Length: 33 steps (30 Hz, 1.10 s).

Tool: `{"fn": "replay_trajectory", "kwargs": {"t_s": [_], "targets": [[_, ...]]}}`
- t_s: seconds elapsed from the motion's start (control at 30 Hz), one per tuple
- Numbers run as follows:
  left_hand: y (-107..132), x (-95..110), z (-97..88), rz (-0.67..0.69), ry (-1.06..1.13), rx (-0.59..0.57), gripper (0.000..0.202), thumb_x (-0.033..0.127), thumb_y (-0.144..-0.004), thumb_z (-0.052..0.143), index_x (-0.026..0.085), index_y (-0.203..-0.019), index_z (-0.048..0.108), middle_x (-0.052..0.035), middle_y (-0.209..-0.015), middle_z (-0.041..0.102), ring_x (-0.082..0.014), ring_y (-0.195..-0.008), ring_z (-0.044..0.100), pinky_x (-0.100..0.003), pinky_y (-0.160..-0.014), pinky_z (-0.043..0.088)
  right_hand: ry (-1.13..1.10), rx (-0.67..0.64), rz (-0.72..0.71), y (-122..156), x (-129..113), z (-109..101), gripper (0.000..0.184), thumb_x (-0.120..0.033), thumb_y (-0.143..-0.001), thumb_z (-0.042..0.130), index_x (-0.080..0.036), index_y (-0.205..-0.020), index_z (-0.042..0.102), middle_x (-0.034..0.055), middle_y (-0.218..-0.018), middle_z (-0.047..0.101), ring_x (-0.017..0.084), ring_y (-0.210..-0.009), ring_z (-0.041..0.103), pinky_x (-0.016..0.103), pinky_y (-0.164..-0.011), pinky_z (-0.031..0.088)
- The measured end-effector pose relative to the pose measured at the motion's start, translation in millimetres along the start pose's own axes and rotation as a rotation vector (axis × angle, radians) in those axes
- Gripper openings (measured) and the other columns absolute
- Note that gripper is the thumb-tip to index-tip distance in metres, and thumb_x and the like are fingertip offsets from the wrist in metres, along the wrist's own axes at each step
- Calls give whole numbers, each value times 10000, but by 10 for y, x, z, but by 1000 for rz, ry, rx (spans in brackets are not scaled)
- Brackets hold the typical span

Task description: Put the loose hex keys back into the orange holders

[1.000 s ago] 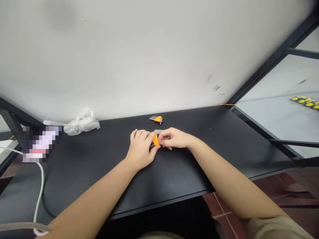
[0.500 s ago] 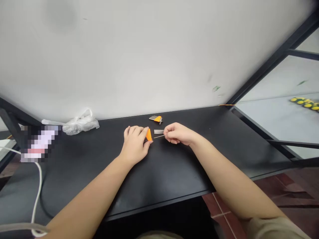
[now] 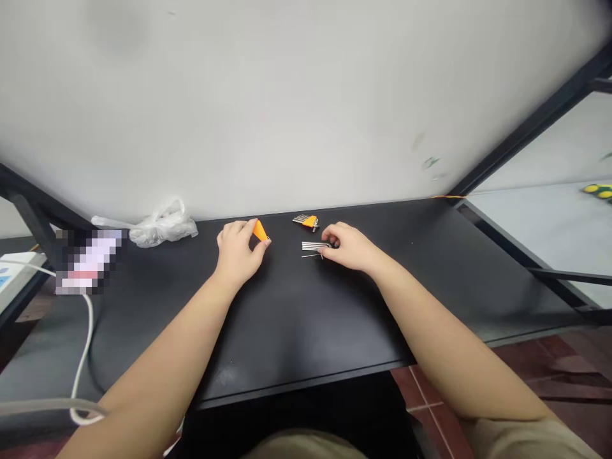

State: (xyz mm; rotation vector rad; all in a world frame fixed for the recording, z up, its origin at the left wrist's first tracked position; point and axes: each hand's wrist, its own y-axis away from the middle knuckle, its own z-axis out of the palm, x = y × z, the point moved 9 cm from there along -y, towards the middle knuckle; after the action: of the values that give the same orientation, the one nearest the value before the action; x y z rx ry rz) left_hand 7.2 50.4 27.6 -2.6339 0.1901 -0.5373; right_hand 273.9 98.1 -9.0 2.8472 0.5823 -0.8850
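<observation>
My left hand pinches an orange hex key holder between thumb and fingers, lifted at the left of the metal keys. Several loose hex keys lie side by side on the black table, their bent ends partly under my right hand. The thumb and fingers of that hand are parted around these ends. A thinner hex key lies just in front of the row, by the thumb. Behind them rests a second orange holder filled with hex keys.
A clear plastic bag lies at the back left of the black table, against the white wall. Near it is a blurred-out object with a white cable. Dark metal frame bars stand at the right.
My left hand has moved left with the orange holder, away from the keys. My right hand has let go of the thin hex key, which now lies on the table.
</observation>
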Motion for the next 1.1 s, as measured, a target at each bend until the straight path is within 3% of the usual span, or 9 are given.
{"fn": "replay_trajectory", "kwargs": {"t_s": [0.13,0.23,0.33,0.5,0.73,0.83,0.97,1.03,1.1], "targets": [[-116,-316,-109,26,46,-4,518,452,-910,625,218,-1370,579,-98,-1251,615,-294,-1197,533,-459,-1081,407,83,-11,-164,17,-135,108,344,-382,-825,693,-242,-1138,670,98,-1172,604,282,-1088,541,363,-843,466],[-165,-576,-218,-26,52,38,515,452,-909,627,197,-1354,590,-103,-1241,614,-284,-1217,524,-437,-1091,413,95,-31,-176,6,-128,166,232,-256,-834,644,-220,-1060,679,100,-1106,610,267,-1039,551,363,-858,465],[-155,-570,-212,-12,53,12,521,449,-907,635,199,-1361,586,-104,-1236,615,-288,-1218,518,-446,-1090,411,93,-34,-172,-10,-118,169,226,-204,-822,621,-213,-1040,677,93,-1085,610,250,-996,557,356,-852,464],[-85,-24,-124,79,77,-76,524,464,-911,627,202,-1363,586,-105,-1259,621,-308,-1212,523,-479,-1090,399,96,-21,-171,-28,-135,158,232,-184,-816,609,-206,-1035,681,96,-1099,611,252,-995,551,355,-847,457],[198,1354,88,311,182,-189,495,432,-933,606,220,-1378,561,-114,-1260,623,-311,-1217,531,-513,-1096,372,60,23,-205,-86,-128,152,173,-240,-838,627,-194,-993,690,96,-1020,615,240,-953,546,344,-850,448],[433,1749,164,412,197,-236,479,391,-933,607,244,-1386,551,-120,-1315,607,-322,-1265,517,-553,-1147,317,65,12,-200,-115,-83,150,213,-230,-818,646,-188,-1021,695,93,-1014,608,228,-942,540,331,-839,451],[603,1743,139,539,167,-246,506,359,-936,604,239,-1421,529,-114,-1270,642,-309,-1281,517,-572,-1213,228,91,45,-221,-114,-102,92,258,-197,-816,624,-187,-1065,691,96,-1068,611,229,-993,543,341,-883,448],[553,1538,110,536,118,-220,485,353,-934,604,236,-1402,547,-113,-1226,656,-313,-1263,524,-586,-1223,193,46,81,-237,-88,-150,26,248,-180,-814,612,-193,-1050,688,87,-1064,619,223,-999,552,338,-885,452],[425,1263,79,433,78,-167,467,342,-930,605,227,-1380,559,-112,-1182,659,-308,-1221,538,-583,-1205,222,-49,104,-242,-49,-206,-43,208,-170,-817,594,-196,-1003,685,69,-1028,628,201,-943,570,320,-850,462]]}}
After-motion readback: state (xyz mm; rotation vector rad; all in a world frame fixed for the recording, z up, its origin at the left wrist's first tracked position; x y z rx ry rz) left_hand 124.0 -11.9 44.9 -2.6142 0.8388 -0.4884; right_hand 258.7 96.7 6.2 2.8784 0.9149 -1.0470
